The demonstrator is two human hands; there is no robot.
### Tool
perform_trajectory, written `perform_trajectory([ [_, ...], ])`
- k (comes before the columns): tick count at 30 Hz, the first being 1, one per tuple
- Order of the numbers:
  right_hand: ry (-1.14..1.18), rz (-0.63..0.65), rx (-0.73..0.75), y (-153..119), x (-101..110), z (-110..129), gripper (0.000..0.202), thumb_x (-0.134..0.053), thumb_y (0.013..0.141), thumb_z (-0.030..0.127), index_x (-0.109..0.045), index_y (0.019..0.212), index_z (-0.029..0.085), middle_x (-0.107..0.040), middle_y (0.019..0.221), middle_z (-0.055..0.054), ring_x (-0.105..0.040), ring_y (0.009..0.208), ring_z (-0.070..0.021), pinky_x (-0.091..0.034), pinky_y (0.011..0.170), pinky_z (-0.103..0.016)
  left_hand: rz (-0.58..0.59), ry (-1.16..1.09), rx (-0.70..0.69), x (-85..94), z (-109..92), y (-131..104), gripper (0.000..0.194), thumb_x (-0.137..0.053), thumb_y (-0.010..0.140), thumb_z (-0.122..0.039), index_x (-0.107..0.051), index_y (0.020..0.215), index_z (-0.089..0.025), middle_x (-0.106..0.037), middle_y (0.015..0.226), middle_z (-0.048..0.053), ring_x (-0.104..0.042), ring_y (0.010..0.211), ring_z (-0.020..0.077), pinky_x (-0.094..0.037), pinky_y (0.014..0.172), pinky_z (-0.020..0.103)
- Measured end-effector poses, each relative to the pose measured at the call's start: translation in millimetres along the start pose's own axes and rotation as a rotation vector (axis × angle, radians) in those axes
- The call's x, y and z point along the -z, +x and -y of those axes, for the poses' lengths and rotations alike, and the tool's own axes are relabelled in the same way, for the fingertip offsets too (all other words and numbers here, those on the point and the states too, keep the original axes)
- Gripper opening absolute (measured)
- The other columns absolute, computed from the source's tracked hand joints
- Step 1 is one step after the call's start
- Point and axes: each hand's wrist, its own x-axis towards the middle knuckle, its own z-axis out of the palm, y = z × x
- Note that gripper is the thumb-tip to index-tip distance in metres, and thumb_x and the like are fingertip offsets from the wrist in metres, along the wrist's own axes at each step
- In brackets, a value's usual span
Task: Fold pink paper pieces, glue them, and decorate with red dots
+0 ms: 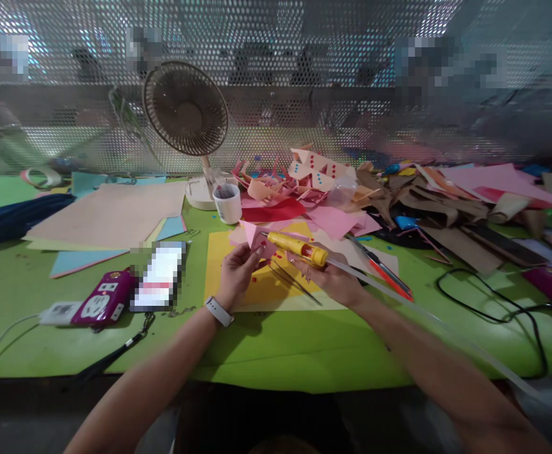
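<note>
My left hand pinches a folded piece of pink paper. In my right hand is a yellow glue gun, its tip pointing left and close to the paper; whether they touch I cannot tell. A long translucent glue stick trails from the back of the gun over my right forearm. Under my hands lies a yellow sheet with small red bits on it. A pair of thin dark tweezers rests on that sheet between my hands.
A desk fan and a white cup stand behind. Folded paper pieces and brown scraps heap at the back right. A red-handled cutter lies right, a phone and purple power bank left.
</note>
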Motion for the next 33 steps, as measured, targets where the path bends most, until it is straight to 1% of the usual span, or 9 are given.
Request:
perform_trajectory([
  [2, -0.004, -0.017, -0.038, -0.2, 0.4, 2.0, 0.022, -0.062, 0.088, 0.044, -0.066, 0.106, 0.031, -0.073, 0.093, -0.003, -0.069, 0.082, -0.0237, -0.059, 0.067, -0.038, 0.003, 0.002, -0.006, -0.2, -0.2, 0.1, 0.034, -0.088, 0.058, -0.037, -0.074, 0.084, -0.019, -0.073, 0.086, 0.002, -0.068, 0.074, 0.0148, -0.06, 0.075, 0.031],
  [9, 0.001, -0.01, -0.146, -0.4, 1.7, 7.7, 0.029, -0.062, 0.087, 0.049, -0.065, 0.108, 0.03, -0.072, 0.099, -0.006, -0.068, 0.088, -0.0262, -0.059, 0.076, -0.042, 0.02, 0.006, -0.01, 0.7, 0.6, 0.7, 0.034, -0.088, 0.06, -0.038, -0.073, 0.083, -0.018, -0.072, 0.084, 0.0, -0.067, 0.071, 0.0113, -0.06, 0.074, 0.028],
  [12, -0.024, 0.012, -0.132, -0.6, 2.3, 7.6, 0.026, -0.061, 0.087, 0.049, -0.066, 0.105, 0.032, -0.071, 0.103, -0.005, -0.068, 0.094, -0.0274, -0.058, 0.082, -0.044, 0.026, 0.002, -0.007, 2.5, 2.4, 2.0, 0.035, -0.088, 0.059, -0.038, -0.073, 0.083, -0.018, -0.072, 0.085, 0.001, -0.067, 0.072, 0.0113, -0.06, 0.072, 0.026],
  [15, -0.038, 0.018, -0.141, -0.9, 2.8, 7.1, 0.023, -0.06, 0.087, 0.048, -0.066, 0.104, 0.034, -0.071, 0.1, -0.004, -0.068, 0.09, -0.0268, -0.058, 0.079, -0.043, 0.022, 0.01, -0.007, 3.2, 3.4, 3.2, 0.035, -0.088, 0.059, -0.038, -0.072, 0.083, -0.018, -0.072, 0.085, 0.001, -0.067, 0.071, 0.0115, -0.06, 0.072, 0.027],
  [18, -0.037, 0.013, -0.141, -0.8, 3.0, 6.9, 0.025, -0.06, 0.087, 0.048, -0.066, 0.105, 0.033, -0.071, 0.103, -0.005, -0.069, 0.09, -0.0267, -0.058, 0.076, -0.041, 0.021, 0.015, -0.013, 2.6, 3.1, 3.0, 0.036, -0.088, 0.058, -0.039, -0.072, 0.082, -0.018, -0.072, 0.084, 0.001, -0.067, 0.072, 0.0127, -0.061, 0.074, 0.03],
  [21, -0.067, 0.022, -0.127, -0.4, 3.1, 6.3, 0.026, -0.06, 0.086, 0.048, -0.066, 0.105, 0.03, -0.072, 0.101, -0.005, -0.068, 0.093, -0.0281, -0.057, 0.079, -0.042, 0.023, 0.017, -0.014, 1.9, 2.5, 2.2, 0.036, -0.088, 0.058, -0.039, -0.071, 0.081, -0.017, -0.072, 0.082, 0.001, -0.067, 0.072, 0.0124, -0.061, 0.075, 0.03],
  [24, -0.063, 0.009, -0.108, -0.2, 3.4, 4.9, 0.026, -0.06, 0.087, 0.044, -0.065, 0.109, 0.032, -0.072, 0.102, -0.004, -0.068, 0.095, -0.0274, -0.056, 0.082, -0.041, 0.023, 0.018, -0.013, 1.8, 2.5, 1.8, 0.034, -0.087, 0.06, -0.038, -0.071, 0.081, -0.017, -0.07, 0.08, 0.0, -0.066, 0.07, 0.011, -0.06, 0.074, 0.029],
  [29, -0.089, 0.024, -0.094, -0.8, 3.9, 3.1, 0.022, -0.06, 0.088, 0.042, -0.066, 0.107, 0.034, -0.072, 0.102, -0.003, -0.069, 0.091, -0.0262, -0.056, 0.083, -0.041, 0.021, 0.021, -0.004, 2.0, 2.2, 1.9, 0.034, -0.087, 0.061, -0.037, -0.072, 0.085, -0.018, -0.072, 0.086, 0.001, -0.066, 0.07, 0.0107, -0.06, 0.073, 0.028],
  [33, -0.092, 0.019, -0.088, -0.1, 3.5, 1.9, 0.024, -0.059, 0.088, 0.043, -0.065, 0.109, 0.033, -0.072, 0.098, -0.003, -0.069, 0.087, -0.0253, -0.056, 0.08, -0.04, 0.021, 0.032, -0.003, 2.1, 1.7, 1.6, 0.033, -0.087, 0.062, -0.036, -0.072, 0.084, -0.017, -0.071, 0.083, 0.0, -0.066, 0.07, 0.0106, -0.06, 0.074, 0.028],
])
